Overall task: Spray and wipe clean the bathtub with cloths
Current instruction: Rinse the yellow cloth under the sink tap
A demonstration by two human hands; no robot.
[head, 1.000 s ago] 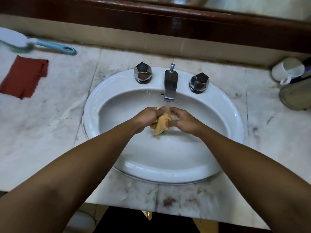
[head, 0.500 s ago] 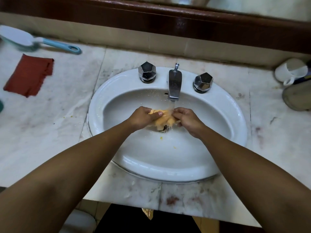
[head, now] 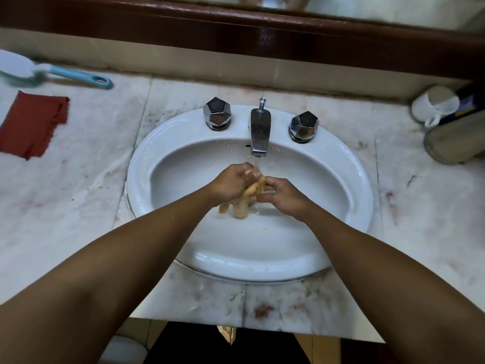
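A wet yellow cloth [head: 242,202] hangs bunched between both hands over the bowl of a white oval sink [head: 162,143]. My left hand [head: 232,181] grips its upper part in a fist. My right hand [head: 282,197] pinches the cloth from the right side. Water runs from the chrome faucet [head: 259,130] onto the cloth and my left hand. A red cloth [head: 31,124] lies flat on the marble counter at the far left.
Two chrome knobs, one [head: 217,113] on the left and one [head: 304,126] on the right, flank the faucet. A blue-handled scrub brush [head: 65,74] lies at the back left. A white cup [head: 434,105] on its side and a beige container [head: 456,143] sit at the right.
The cloth was wrung and now hangs lower and longer from my left fist. My hands twisted slightly; the view shifted a little.
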